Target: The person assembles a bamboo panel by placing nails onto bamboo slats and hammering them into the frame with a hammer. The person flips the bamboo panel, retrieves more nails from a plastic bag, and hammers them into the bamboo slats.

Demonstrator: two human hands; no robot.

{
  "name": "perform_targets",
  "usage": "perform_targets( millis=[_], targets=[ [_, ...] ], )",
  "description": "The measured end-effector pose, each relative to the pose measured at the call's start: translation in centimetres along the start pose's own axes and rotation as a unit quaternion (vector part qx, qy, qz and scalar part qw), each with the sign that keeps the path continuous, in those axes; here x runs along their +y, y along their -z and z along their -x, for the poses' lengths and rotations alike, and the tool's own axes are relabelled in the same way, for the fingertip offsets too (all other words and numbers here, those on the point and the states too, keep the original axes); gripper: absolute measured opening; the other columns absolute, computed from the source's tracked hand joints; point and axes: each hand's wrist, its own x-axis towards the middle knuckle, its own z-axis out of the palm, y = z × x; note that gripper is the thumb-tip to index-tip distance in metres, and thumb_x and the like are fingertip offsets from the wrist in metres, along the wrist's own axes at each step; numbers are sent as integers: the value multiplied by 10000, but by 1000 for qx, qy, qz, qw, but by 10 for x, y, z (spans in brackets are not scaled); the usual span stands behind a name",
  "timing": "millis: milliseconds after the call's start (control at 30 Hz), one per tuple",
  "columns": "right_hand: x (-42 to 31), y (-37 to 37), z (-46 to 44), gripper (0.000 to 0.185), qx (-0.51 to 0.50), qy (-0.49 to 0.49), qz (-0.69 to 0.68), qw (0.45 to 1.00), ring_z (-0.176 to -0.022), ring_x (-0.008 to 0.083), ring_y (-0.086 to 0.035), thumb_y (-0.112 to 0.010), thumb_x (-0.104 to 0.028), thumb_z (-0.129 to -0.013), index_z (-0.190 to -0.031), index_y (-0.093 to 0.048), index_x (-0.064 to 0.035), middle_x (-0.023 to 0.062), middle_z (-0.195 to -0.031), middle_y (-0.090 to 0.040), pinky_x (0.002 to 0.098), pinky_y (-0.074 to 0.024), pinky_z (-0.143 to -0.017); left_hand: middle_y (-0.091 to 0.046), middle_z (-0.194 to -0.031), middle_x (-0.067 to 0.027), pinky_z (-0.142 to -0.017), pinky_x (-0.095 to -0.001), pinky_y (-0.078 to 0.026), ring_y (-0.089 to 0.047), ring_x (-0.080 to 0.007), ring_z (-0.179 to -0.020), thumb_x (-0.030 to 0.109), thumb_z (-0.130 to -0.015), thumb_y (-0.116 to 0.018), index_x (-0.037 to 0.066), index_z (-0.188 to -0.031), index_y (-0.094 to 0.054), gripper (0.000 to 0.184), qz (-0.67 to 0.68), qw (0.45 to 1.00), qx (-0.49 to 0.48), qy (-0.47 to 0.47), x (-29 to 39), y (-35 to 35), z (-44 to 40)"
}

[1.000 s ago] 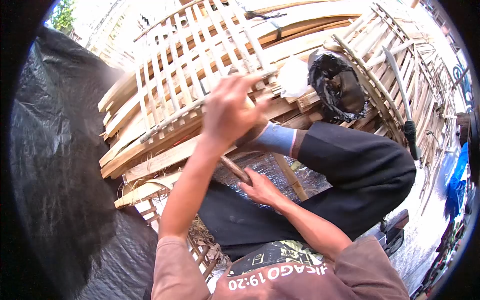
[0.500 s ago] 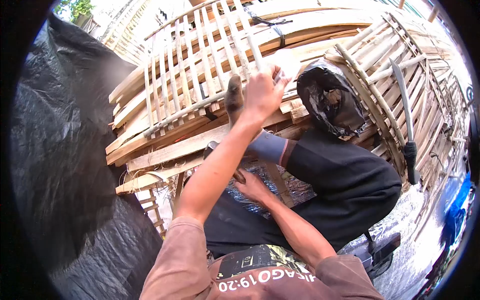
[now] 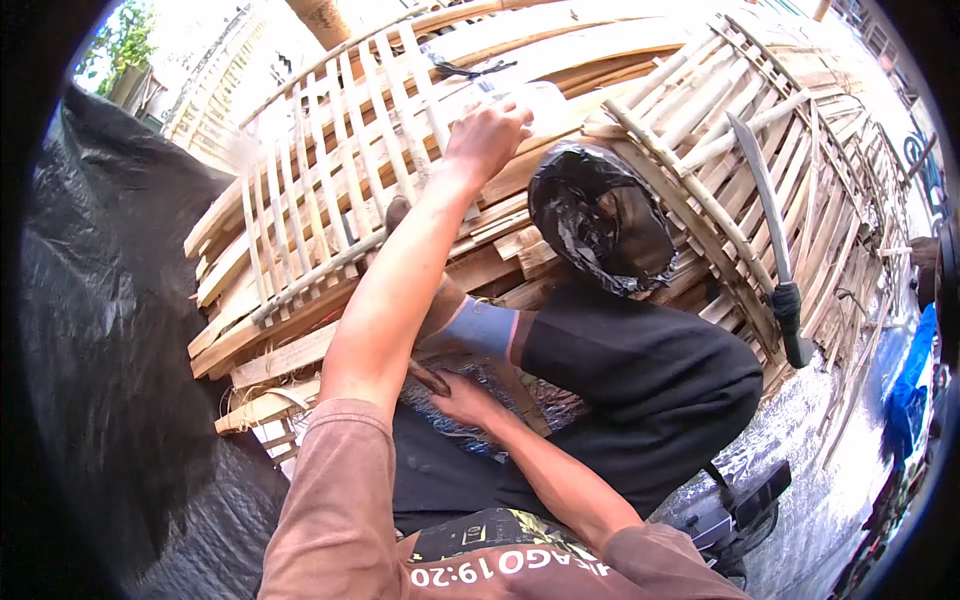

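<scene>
Well, from where I stand, the left hand [image 3: 488,140] is the far one, reaching out over the stacked boards [image 3: 225,285], its fingers bent; I can't tell whether they pinch anything. A washed-out white thing [image 3: 542,108], perhaps plastic, lies just beside those fingertips, to the right and slightly far, so the left hand is much the nearer to it. Its long axis is lost in the glare.

The right hand [image 3: 468,402] sits low and near, by the crossed legs, fingers wrapped around a wooden handle [image 3: 428,378]. That handle slants from the grip toward the far left and slips behind the left forearm, which hides the rest. A slatted frame [image 3: 320,278] lies left of the left hand; the black plastic bag [image 3: 560,205] gapes to its right and nearer, apart from the fingers.
</scene>
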Motion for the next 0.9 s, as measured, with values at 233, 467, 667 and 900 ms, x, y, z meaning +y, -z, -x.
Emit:
perform_targets(
  millis=[233, 467, 667, 900],
  targets=[
    [8, 1, -9, 457, -46, 10, -6, 999, -921, 404, -643, -639, -255, -824, -1215, -574, -27, 265, -991, -655, 468, -494, -804, -674, -1065, -104, -935, -447, -499, -624, -311, -1073, 237, -859, -720, 114, -1000, -685, 190, 59, 993, 94, -48, 7, -13, 12],
    [5, 5, -11, 449, -53, 7, 9, 999, -927, 397, -643, -639, -251, -819, -1201, -580, -22, 253, -984, -655, 453, -498, -810, -660, -1006, -104, -913, -420, -532, -620, -305, -1065, 165, -856, -719, 89, -997, -676, 166, 103, 992, 55, -47, -4, -15, 14],
    [14, -2, -10, 465, -30, 22, -11, 999, -985, 402, -636, -639, -229, -828, -1242, -575, -28, 248, -1060, -659, 448, -494, -864, -702, -996, -133, -832, -420, -555, -688, -320, -923, 221, -875, -705, 77, -988, -725, 183, 128, 990, 59, 32, 6, -16, -26],
    [29, -14, -20, 481, -40, 27, -40, 998, -1000, 385, -645, -634, -202, -836, -1279, -558, -30, 242, -1119, -661, 431, -496, -882, -695, -1103, -143, -893, -413, -551, -682, -326, -994, 141, -858, -678, 86, -1111, -699, 259, 187, 979, 46, -60, 27, -46, -62]
  ],
)
